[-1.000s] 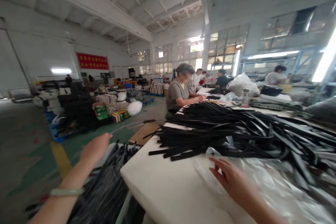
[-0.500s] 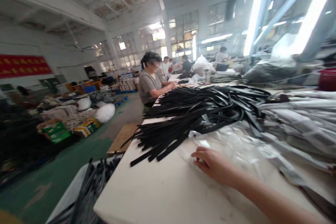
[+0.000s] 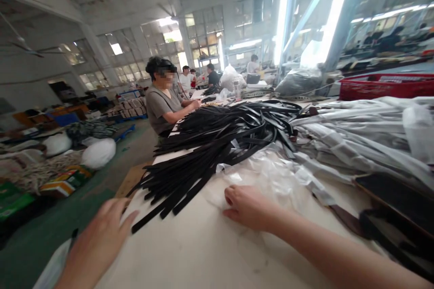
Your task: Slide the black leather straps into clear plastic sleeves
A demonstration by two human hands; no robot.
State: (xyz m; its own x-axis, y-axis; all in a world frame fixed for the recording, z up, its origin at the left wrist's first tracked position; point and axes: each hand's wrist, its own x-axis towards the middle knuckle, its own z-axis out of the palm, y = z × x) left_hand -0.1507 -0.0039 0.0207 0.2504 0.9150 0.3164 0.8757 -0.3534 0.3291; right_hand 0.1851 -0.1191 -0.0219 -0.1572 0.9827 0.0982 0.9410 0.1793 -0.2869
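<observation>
Black straps (image 3: 203, 144): heaped on the pale table (image 3: 169, 257), beyond the fingers of both hands; the nearest cut ends lie just beside the left fingertips. Ends fan toward the near left table edge, roughly aligned, probably so that single straps can be picked out; the looped lengths run back into the heap. Left hand (image 3: 98, 239): at the table edge, fingers extended, thumb set wide of them, nothing visible in the grasp; contact with the strap ends cannot be told. Right hand (image 3: 249, 207): low over the table, fingers curled, narrow gap between thumb and forefinger. Clear plastic sheet (image 3: 267, 174) lies crumpled beside and beyond the right fingers; cannot tell whether any of it is pinched. Its position at the heap's near side suggests a wrapper pushed aside for access. To the right of the right fingers, pale grey strips (image 3: 352, 135), bunched lengthwise, apparently to limit tangling. Farther beyond them, red crate (image 3: 383, 86). Beyond the left fingers, a co-worker (image 3: 164, 104) at the table's far left side.
</observation>
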